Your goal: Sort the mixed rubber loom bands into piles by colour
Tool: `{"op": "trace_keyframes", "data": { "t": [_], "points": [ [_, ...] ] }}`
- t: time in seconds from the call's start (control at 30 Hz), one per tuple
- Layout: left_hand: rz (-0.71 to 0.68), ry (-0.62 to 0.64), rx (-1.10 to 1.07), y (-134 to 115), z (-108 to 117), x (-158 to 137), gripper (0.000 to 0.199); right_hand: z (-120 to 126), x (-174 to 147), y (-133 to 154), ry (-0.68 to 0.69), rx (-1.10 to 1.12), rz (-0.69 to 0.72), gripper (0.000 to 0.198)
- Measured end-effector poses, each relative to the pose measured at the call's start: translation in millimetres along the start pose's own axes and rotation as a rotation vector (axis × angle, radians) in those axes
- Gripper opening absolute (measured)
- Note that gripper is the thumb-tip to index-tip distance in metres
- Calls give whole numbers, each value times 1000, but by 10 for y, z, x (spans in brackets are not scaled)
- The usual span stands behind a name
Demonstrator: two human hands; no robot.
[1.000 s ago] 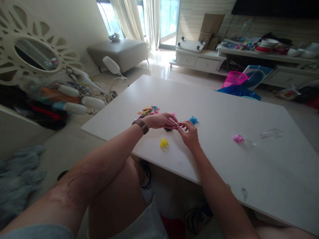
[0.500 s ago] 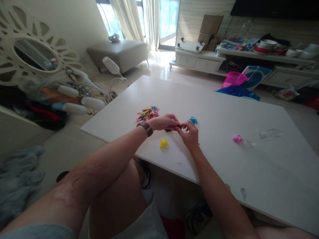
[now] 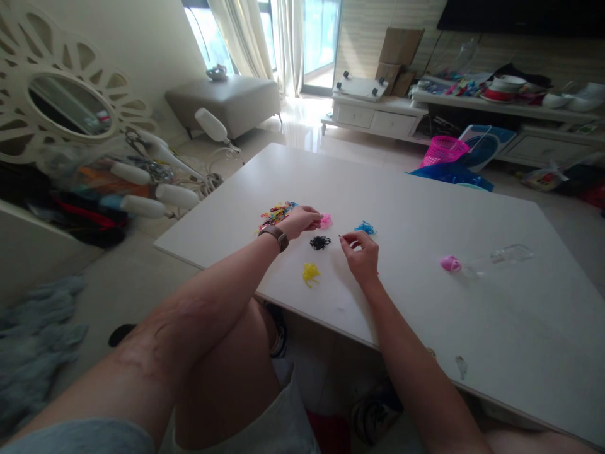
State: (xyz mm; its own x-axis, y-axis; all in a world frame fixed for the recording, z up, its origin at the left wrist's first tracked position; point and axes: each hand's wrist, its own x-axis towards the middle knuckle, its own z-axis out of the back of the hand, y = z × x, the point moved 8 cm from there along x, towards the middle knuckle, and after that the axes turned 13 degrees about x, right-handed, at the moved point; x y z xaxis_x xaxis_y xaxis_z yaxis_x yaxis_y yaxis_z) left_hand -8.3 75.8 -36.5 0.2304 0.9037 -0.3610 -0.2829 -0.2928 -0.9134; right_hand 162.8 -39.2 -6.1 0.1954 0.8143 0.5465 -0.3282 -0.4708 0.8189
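My left hand (image 3: 304, 221), with a brown-strapped watch (image 3: 280, 237) at its wrist, hovers between a mixed pile of coloured rubber bands (image 3: 274, 214) and a small pink pile (image 3: 326, 221). Its fingers are drawn together; what they hold, if anything, is hidden. Thumb and forefinger of my right hand (image 3: 362, 251) pinch a tiny dark rubber band (image 3: 339, 238). Between the hands lies a black pile of bands (image 3: 320, 242). A yellow pile (image 3: 311, 273) is nearer the table edge, and a blue pile (image 3: 365, 227) sits just beyond my right hand.
On the right of the white table (image 3: 425, 214) lie a clear plastic container (image 3: 501, 257) and a pink rounded piece (image 3: 450, 263). A lamp with white shades (image 3: 177, 196) stands beyond the left edge. A pink basket (image 3: 444, 151) is on the floor behind.
My hands were together over the black pile and have parted. The left has gone back left and away, uncovering the black and pink piles; the right has stayed almost in place.
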Motion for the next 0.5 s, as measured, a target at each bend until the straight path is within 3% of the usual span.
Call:
{"op": "trace_keyframes", "data": {
  "t": [0.17,0.37,0.5],
  "points": [
    [30,-46,-44,72,23,36,17,-91,-16,-41,99,8,-11,8],
    [-6,1,-119,11,-67,9,15,-139,-34,-86,159,14,-31,8],
    [15,-35,-128,-29,3,24,12,-157,-43,-124,177,20,-51,9]
  ]
}}
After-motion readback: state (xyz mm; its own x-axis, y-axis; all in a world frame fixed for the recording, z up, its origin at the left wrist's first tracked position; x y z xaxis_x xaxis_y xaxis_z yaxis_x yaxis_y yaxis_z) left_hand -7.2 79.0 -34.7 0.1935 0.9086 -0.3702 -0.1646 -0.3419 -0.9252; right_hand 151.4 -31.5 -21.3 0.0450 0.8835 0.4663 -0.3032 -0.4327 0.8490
